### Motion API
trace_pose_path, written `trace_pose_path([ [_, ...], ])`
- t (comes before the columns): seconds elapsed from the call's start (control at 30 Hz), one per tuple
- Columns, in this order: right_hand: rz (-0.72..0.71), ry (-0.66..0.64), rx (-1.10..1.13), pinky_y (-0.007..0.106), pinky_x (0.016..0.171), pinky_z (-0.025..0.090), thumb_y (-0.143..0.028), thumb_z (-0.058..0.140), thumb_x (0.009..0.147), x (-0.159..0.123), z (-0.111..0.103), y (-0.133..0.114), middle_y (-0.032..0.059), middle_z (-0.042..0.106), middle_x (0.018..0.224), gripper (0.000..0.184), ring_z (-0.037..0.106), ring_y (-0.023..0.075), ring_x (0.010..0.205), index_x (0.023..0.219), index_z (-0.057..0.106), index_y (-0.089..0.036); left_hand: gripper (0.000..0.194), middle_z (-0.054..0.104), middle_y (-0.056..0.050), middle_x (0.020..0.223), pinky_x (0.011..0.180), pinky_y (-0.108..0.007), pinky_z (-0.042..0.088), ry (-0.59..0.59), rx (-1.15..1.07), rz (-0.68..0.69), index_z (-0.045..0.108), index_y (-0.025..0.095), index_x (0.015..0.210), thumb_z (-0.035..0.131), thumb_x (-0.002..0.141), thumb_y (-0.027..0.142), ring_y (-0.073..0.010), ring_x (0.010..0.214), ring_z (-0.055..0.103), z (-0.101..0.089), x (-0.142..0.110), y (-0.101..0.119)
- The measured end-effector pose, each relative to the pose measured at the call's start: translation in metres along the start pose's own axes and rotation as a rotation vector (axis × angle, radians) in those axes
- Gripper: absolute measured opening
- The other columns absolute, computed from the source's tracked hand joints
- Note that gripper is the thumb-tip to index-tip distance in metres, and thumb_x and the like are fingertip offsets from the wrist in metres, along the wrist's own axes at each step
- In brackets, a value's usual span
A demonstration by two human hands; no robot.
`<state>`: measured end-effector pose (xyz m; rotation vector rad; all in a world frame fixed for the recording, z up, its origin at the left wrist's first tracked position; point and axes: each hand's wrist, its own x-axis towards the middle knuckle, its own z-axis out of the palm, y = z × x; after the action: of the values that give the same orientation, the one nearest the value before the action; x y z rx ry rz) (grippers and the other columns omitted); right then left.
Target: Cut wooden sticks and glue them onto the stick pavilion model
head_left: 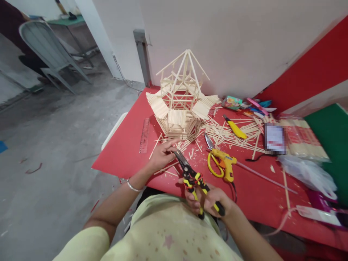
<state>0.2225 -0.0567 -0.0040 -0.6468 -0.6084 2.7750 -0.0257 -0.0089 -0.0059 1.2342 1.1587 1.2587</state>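
Note:
My right hand [213, 201] is wrapped round the black-and-yellow handles of a pair of snips [186, 168], whose jaws point up and left over the table's front edge. At the jaw tips is my left hand [163, 156], its thumb and fingers pinched together. Whatever they pinch is too small or hidden to make out. Just beyond the hands stands a model building made of thin wooden sticks [178, 116], with an open pointed roof frame. Loose wooden sticks [217, 132] lie scattered to its right.
On the red table [119, 148] lie a clear ruler [144, 136], yellow-handled scissors [214, 165], a yellow glue gun [228, 165] with a cord, and a yellow cutter knife [236, 129]. Packed sticks [304, 137] and a plastic bag [310, 174] are at right. A wall stands behind.

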Motion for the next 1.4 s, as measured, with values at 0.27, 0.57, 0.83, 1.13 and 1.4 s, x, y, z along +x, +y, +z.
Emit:
trace_pose_path([
  [0.27, -0.394, 0.993, -1.332, 0.05, 0.094, 0.045, -0.039, 0.066, 0.075, 0.0, 0.022, 0.001, 0.0151, 0.059, 0.118, 0.07, 0.053, 0.0351, 0.114, 0.14, 0.049, -0.021, 0.029, 0.07, -0.005, 0.069, 0.044, -0.018, 0.038, 0.18, -0.33, -0.258, 0.074, 0.013, 0.084, 0.084, 0.069, 0.036, -0.0106, 0.055, 0.059, -0.009, -0.001, 0.009],
  [0.57, -0.882, 1.05, -2.031, 0.046, 0.09, 0.043, -0.038, 0.063, 0.09, 0.041, 0.04, -0.015, 0.0145, 0.064, 0.116, 0.038, 0.057, 0.0302, 0.106, 0.124, 0.063, -0.021, 0.033, 0.061, 0.0, 0.06, 0.039, -0.015, 0.033, 0.095, -0.551, -0.361, 0.066, 0.012, 0.077, 0.088, 0.067, 0.035, -0.0068, 0.049, 0.053, -0.022, 0.008, 0.038],
  [0.83, -1.31, 0.875, -2.007, 0.036, 0.082, 0.043, -0.024, 0.066, 0.09, 0.092, 0.075, -0.081, 0.0055, 0.071, 0.098, 0.021, 0.06, 0.0197, 0.092, 0.112, 0.07, -0.024, 0.037, 0.057, 0.002, 0.06, 0.038, -0.012, 0.03, 0.131, -0.603, -0.346, 0.062, 0.012, 0.075, 0.089, 0.065, 0.035, -0.0034, 0.047, 0.049, -0.022, 0.027, 0.048],
  [1.13, -1.482, 0.864, -1.987, 0.037, 0.087, 0.046, -0.018, 0.069, 0.086, 0.117, 0.065, -0.105, 0.0061, 0.074, 0.101, 0.027, 0.062, 0.0201, 0.095, 0.113, 0.068, -0.023, 0.032, 0.057, 0.004, 0.06, 0.036, -0.014, 0.025, 0.353, -0.583, -0.22, 0.072, 0.012, 0.09, 0.084, 0.069, 0.034, -0.0025, 0.042, 0.042, -0.017, 0.036, 0.056],
  [1.4, -1.427, 0.941, -1.97, 0.036, 0.087, 0.044, -0.022, 0.066, 0.088, 0.136, 0.06, -0.115, 0.0067, 0.071, 0.095, 0.019, 0.059, 0.0203, 0.092, 0.106, 0.07, -0.024, 0.047, 0.053, 0.005, 0.055, 0.039, -0.017, 0.024, 0.427, -0.556, -0.159, 0.07, 0.014, 0.121, 0.075, 0.078, 0.032, -0.0035, 0.042, 0.038, -0.004, 0.032, 0.043],
])
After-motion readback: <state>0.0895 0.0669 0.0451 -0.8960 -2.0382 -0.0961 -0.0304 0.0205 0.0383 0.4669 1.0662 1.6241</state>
